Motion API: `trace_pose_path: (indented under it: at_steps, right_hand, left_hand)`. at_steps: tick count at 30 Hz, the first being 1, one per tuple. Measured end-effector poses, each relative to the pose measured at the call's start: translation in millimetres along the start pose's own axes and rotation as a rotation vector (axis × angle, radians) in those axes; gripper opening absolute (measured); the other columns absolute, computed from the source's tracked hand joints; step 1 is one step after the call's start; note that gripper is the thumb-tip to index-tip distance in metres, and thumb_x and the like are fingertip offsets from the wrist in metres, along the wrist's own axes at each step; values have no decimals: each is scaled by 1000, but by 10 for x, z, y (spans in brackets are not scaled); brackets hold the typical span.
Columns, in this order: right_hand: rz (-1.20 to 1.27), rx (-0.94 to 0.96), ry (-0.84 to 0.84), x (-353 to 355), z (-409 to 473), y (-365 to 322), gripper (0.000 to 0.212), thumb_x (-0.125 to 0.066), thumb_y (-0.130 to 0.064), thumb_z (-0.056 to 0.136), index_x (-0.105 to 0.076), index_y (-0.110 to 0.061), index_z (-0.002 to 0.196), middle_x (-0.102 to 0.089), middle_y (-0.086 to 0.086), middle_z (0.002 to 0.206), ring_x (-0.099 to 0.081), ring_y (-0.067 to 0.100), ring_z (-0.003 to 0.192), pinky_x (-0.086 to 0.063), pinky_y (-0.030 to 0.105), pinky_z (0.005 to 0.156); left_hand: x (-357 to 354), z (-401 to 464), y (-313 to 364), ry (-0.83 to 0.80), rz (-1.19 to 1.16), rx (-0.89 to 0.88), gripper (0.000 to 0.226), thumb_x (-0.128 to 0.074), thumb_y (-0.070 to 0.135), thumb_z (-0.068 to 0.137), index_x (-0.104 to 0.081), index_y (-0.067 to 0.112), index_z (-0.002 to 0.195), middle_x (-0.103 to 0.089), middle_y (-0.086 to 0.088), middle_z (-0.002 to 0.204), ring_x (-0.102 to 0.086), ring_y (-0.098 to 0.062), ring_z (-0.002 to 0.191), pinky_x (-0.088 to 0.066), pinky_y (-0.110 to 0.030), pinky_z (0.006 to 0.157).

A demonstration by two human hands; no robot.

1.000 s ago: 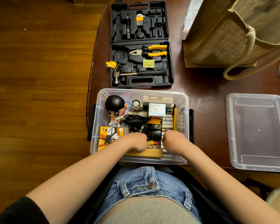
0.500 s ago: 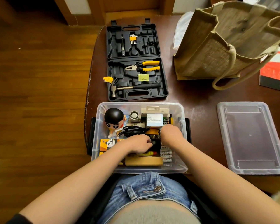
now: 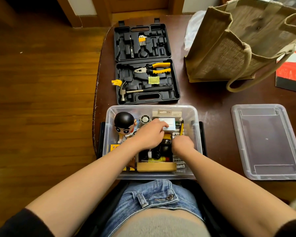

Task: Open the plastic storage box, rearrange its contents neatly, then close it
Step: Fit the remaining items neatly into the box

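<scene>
Her left hand (image 3: 149, 134) has slid to twelve o'clock inside the clear plastic storage box (image 3: 194, 134), fingers extended onto a small white carton (image 3: 168, 124); right hand (image 3: 183, 144) curled, hold unclear. Sorting continues.

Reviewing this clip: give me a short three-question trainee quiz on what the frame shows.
1. True or false: the lid is on the box.
2. Which tool lies nearest the box: (a) pliers, (b) hammer, (c) hex keys?
3. Where are the left hand and right hand?

Key: 1 false, it lies on the table to the right. 2 b. 3 both inside the box.
</scene>
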State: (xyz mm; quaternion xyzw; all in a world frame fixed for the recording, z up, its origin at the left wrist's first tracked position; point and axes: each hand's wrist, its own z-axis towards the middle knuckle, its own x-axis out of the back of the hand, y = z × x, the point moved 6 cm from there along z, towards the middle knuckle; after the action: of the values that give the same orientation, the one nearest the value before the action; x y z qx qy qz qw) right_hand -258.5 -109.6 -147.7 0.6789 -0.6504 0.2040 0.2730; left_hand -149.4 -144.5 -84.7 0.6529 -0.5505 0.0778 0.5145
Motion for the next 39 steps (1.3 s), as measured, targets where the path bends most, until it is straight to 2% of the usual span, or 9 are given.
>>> trace_pose_path:
  at_steps: [5,9,14,21,31,33,36,37,39]
  right_hand:
    - [-24,18,-125,-140,-37,4,32,-41,-13,93,-58,-6,119,-56,10,125,-57,25,110,-49,29,77]
    - [-71,0,-75,-115,-11,10,29,-44,-11,93,-59,-6,118,-58,10,121,-58,25,108,-48,29,74]
    - [-85,22,21,-115,6,-6,26,-48,-8,91,-61,-7,114,-61,8,115,-61,24,102,-45,28,66]
    - [20,-1,99,-89,9,-17,21,-50,-8,88,-63,-9,105,-64,7,106,-63,24,95,-45,28,62]
    - [107,-47,47,-20,-23,8,19,-49,-5,89,-63,-8,101,-65,6,103,-63,22,93,-45,25,62]
    - [79,-31,107,53,-66,19,20,-50,-3,88,-62,-5,104,-65,7,103,-64,23,92,-46,26,61]
    - [37,25,257,62,-216,23,42,-50,-7,91,-40,4,130,-51,20,126,-57,28,110,-49,28,70]
    - [42,59,263,8,-252,16,55,-49,-8,92,-26,6,140,-35,25,141,-46,31,123,-49,30,82]
    - [128,85,158,-105,-279,21,75,-47,-7,92,4,7,146,2,25,155,-16,35,142,-33,35,108]
  left_hand:
    - [-9,51,-7,-10,15,14,36,-39,16,98,-49,22,132,-47,-4,120,-54,-18,96,-40,-27,79]
    - [-22,61,8,-12,-6,18,34,-40,16,97,-50,24,128,-46,-1,112,-55,-16,86,-45,-31,80]
    - [-11,68,10,-15,-29,20,33,-40,14,97,-52,23,127,-42,3,104,-54,-15,83,-46,-32,83]
    - [-23,48,6,4,-61,28,32,-42,13,97,-52,23,126,-42,3,104,-52,-14,85,-44,-29,84]
    - [-29,46,-13,1,-78,22,32,-41,14,97,-51,22,127,-41,3,106,-53,-15,89,-44,-29,87]
    - [-29,43,-33,-3,-73,8,32,-42,16,98,-51,21,128,-41,4,105,-51,-13,89,-43,-27,86]
    - [-36,7,-75,29,-72,-23,32,-43,18,98,-51,22,128,-42,6,105,-51,-10,91,-41,-24,85]
    - [-46,-15,-88,43,-69,-30,32,-43,18,98,-52,22,128,-43,6,106,-52,-11,94,-42,-25,86]
    - [-83,-66,-111,71,-71,-32,32,-43,18,98,-52,23,129,-45,4,114,-52,-12,101,-45,-29,90]
